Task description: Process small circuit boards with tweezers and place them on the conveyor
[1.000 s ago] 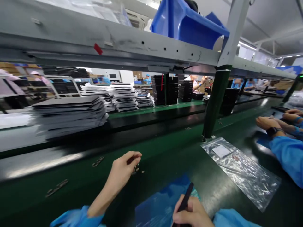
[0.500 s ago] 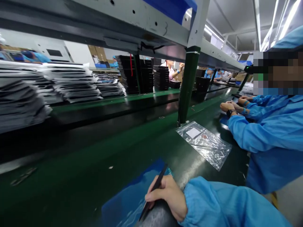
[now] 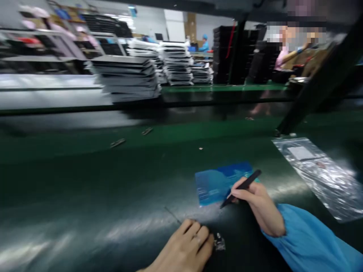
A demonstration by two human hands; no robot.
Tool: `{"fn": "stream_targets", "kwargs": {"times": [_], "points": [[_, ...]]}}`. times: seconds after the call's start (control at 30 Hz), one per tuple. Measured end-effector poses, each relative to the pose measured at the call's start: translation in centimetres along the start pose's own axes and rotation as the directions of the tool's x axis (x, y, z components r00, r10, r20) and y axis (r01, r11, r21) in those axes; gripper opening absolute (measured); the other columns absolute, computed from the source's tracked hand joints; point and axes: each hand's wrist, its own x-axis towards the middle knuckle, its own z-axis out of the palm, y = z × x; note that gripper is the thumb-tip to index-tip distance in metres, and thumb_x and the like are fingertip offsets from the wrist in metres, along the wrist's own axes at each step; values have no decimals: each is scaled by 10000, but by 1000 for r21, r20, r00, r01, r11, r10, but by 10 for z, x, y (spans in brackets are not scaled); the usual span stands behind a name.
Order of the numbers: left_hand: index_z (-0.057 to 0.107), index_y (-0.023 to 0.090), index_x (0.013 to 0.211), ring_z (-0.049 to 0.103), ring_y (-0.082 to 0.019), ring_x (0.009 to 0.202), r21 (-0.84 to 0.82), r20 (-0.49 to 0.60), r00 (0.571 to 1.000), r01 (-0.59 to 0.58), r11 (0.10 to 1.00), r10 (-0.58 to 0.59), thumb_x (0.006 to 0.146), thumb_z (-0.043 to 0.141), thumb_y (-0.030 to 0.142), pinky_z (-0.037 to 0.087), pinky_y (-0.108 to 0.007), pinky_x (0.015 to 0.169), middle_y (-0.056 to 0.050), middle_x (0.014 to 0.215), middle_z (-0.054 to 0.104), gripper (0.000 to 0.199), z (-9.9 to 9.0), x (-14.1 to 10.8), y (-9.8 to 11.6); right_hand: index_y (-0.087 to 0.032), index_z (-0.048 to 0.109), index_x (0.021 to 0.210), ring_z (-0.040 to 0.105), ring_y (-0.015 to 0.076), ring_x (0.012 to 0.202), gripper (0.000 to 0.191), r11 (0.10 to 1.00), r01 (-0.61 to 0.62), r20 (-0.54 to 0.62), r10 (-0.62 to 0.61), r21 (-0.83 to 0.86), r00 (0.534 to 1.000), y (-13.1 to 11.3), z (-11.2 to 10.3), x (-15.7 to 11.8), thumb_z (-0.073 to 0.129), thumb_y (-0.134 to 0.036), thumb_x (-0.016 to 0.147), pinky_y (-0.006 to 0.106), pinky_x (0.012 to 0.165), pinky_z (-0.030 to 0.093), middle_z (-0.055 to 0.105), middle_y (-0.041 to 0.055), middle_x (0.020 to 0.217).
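Holding a thin black tool (image 3: pixel 241 187) pen-fashion, the right hand (image 3: pixel 255 204) has its grip closed narrow around the shaft, whose long axis runs from 2 o'clock down to a tip at 8 o'clock, touching the near edge of a blue card (image 3: pixel 218 183) on the green worktop (image 3: pixel 85 181). The left hand (image 3: pixel 184 249) lies flat at 7 o'clock from that tip, fingertips against a small metal part (image 3: pixel 219 243) (blurred; whether pinched, I cannot tell). A clear plastic bag (image 3: pixel 320 173) lies at 2 o'clock, well apart.
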Motion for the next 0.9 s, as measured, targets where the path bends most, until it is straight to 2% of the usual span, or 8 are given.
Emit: {"fn": "stream_targets", "kwargs": {"times": [0.13, 0.2, 0.37, 0.53, 0.9], "points": [[578, 132, 921, 479, -149, 786, -5, 121, 989, 80, 997, -79, 882, 410, 257, 384, -293, 746, -26, 889, 569, 213, -19, 21, -3, -153, 597, 696, 509, 140, 686, 258, 985, 37, 42, -30, -171, 999, 0, -1, 3, 705, -385, 668, 237, 643, 375, 576, 9, 685], [570, 124, 972, 478, -173, 879, 36, 135, 986, 94, 995, -98, 880, 421, 255, 376, -324, 817, -42, 1002, 560, 219, -23, 26, -10, -156, 606, 715, 517, 153, 707, 258, 958, 88, 67, -73, -272, 995, 1, 1, 9, 688, -399, 689, 243, 635, 380, 582, 17, 716], [542, 150, 1076, 434, -229, 1081, 157, 187, 974, 101, 982, -130, 879, 424, 261, 332, -385, 924, -41, 1200, 495, 256, -11, 29, -33, -156, 618, 720, 540, 171, 702, 233, 862, 257, 108, -234, -436, 966, 4, 9, 27, 653, -387, 717, 259, 636, 404, 586, 25, 719], [529, 141, 1120, 429, -241, 1119, 177, 229, 970, 40, 983, -81, 851, 470, 247, 304, -400, 961, -48, 1205, 500, 296, 1, 25, -38, -163, 629, 723, 536, 147, 664, 200, 814, 297, 119, -276, -499, 954, 6, 10, 32, 642, -362, 740, 235, 599, 405, 585, 8, 696], [506, 111, 1160, 437, -261, 1101, 133, 254, 964, 49, 990, -82, 819, 499, 228, 325, -426, 967, -85, 1226, 481, 360, -4, 24, -35, -165, 648, 745, 567, 184, 736, 174, 776, 338, 150, -306, -533, 940, 2, 13, 25, 635, -339, 758, 275, 656, 432, 617, 38, 761]]}}
